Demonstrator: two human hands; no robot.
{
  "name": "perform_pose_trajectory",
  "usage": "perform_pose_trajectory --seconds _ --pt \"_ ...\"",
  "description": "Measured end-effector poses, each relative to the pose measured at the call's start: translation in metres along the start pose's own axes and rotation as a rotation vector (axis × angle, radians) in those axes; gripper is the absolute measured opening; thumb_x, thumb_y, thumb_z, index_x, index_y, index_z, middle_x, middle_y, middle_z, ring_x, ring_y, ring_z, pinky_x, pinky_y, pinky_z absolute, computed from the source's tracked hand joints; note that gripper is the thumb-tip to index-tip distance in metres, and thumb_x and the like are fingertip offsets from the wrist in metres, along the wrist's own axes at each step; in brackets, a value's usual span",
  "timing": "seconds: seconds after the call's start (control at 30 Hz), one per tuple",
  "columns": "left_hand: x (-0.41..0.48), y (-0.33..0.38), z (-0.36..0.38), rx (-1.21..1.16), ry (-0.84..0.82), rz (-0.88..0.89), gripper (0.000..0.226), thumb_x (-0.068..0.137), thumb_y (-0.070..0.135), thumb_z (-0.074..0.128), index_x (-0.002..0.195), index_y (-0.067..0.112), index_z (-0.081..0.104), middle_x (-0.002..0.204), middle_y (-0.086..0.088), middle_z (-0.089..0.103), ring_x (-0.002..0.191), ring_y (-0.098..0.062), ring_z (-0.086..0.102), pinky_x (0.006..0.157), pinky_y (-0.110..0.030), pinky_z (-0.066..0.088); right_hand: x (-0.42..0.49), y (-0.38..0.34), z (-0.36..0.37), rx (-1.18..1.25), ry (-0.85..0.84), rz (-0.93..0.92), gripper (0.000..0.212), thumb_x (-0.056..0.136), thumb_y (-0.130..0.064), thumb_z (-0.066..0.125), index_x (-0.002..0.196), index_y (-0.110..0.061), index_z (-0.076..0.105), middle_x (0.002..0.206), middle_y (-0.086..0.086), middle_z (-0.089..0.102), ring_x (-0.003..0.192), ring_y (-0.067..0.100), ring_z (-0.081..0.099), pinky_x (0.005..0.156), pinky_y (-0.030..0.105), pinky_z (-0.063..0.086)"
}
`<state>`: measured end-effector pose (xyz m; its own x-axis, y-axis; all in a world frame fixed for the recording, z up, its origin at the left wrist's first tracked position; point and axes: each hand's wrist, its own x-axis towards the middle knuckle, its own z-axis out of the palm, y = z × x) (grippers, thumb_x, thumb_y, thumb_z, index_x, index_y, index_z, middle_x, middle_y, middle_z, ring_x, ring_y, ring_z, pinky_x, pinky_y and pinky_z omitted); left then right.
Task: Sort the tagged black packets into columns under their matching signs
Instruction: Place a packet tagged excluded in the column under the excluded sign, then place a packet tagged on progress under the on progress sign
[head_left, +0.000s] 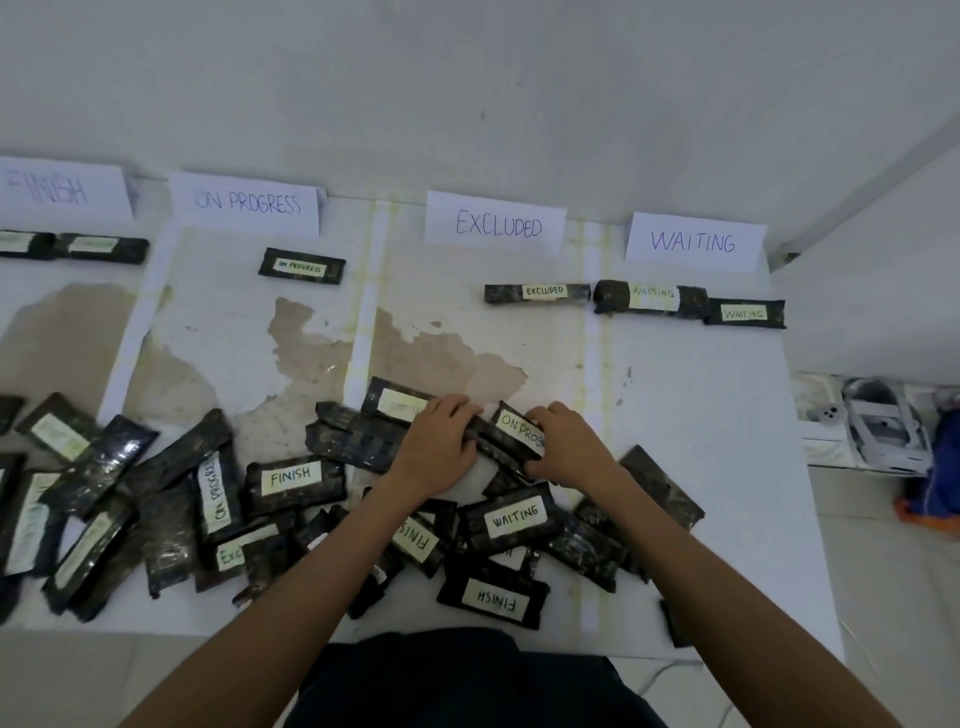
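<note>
Four paper signs stand at the back: FINISH, ON PROGRESS, EXCLUDED, WAITING. Under them lie sorted packets: two under FINISH, one ON PROGRESS packet, one EXCLUDED packet, two WAITING packets. A heap of several tagged black packets covers the near part of the table. My left hand grips a packet tagged upside down in the heap's far middle. My right hand holds an ON PROGRESS packet right beside it.
The white table has stained patches in the middle and taped column strips. Its right edge drops to a floor holding white boxes and a blue-orange cloth. A white wall rises behind the signs.
</note>
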<state>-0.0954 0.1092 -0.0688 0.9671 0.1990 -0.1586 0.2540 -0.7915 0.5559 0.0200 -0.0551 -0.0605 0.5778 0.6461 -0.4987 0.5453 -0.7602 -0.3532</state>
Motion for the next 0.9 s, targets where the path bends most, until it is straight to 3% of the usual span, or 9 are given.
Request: perform_pose_trajectory --seconds 0.17,0.3,0.43,0.57,0.7,0.9 --pt "-0.009 -0.018 -0.027 0.006 0.052 0.009 0.039 0.084 0.017 0.056 0.122 0.009 0.053 0.127 -0.012 0.053 0.119 -0.030 0.046 0.097 -0.043 0.043 0.000 -0.024 -0.008 -0.021 0.108 0.003 0.065 0.064 -0.032 0.073 0.121 -0.012 0.051 0.109 0.012 0.051 0.101 0.030 0.048 0.080 0.042 0.049" --pt "-0.015 -0.046 -0.059 0.008 0.110 -0.030 0.043 0.083 0.016 0.056 0.126 0.014 0.050 0.131 -0.007 0.049 0.121 -0.026 0.043 0.099 -0.040 0.038 0.008 -0.065 -0.017 0.030 0.228 -0.083 0.066 0.065 -0.039 0.072 0.123 -0.013 0.052 0.109 0.011 0.053 0.098 0.029 0.049 0.082 0.042 0.048" --pt "-0.020 -0.079 -0.092 -0.023 0.133 -0.069 0.044 0.084 0.016 0.055 0.128 0.015 0.048 0.131 -0.006 0.049 0.119 -0.026 0.045 0.100 -0.040 0.039 0.025 -0.114 -0.023 0.048 0.263 -0.153 0.065 0.066 -0.034 0.072 0.125 -0.015 0.052 0.109 0.008 0.053 0.098 0.026 0.050 0.082 0.040 0.048" --pt "-0.027 -0.108 -0.113 -0.133 0.116 -0.069 0.057 0.082 0.016 0.061 0.134 0.011 0.040 0.131 -0.008 0.047 0.119 -0.024 0.044 0.099 -0.035 0.041 0.048 -0.156 -0.017 0.033 0.227 -0.217 0.065 0.067 -0.033 0.070 0.127 -0.014 0.052 0.109 0.009 0.053 0.098 0.026 0.049 0.084 0.041 0.048" --pt "-0.032 -0.137 -0.121 0.108 0.099 0.065 0.074 0.073 0.024 0.070 0.138 0.012 0.037 0.134 -0.007 0.047 0.123 -0.026 0.041 0.102 -0.041 0.040 0.064 -0.191 -0.004 0.045 0.175 -0.268 0.074 0.067 -0.031 0.072 0.133 -0.016 0.043 0.120 0.009 0.053 0.107 0.026 0.046 0.092 0.041 0.044" --pt "-0.036 -0.171 -0.127 0.201 0.060 0.093 0.064 0.074 0.024 0.071 0.130 0.006 0.047 0.126 -0.013 0.054 0.116 -0.032 0.049 0.093 -0.043 0.042 0.083 -0.229 0.010 0.106 0.155 -0.320 0.075 0.067 -0.027 0.073 0.133 -0.017 0.039 0.122 0.006 0.054 0.108 0.025 0.044 0.094 0.041 0.040"
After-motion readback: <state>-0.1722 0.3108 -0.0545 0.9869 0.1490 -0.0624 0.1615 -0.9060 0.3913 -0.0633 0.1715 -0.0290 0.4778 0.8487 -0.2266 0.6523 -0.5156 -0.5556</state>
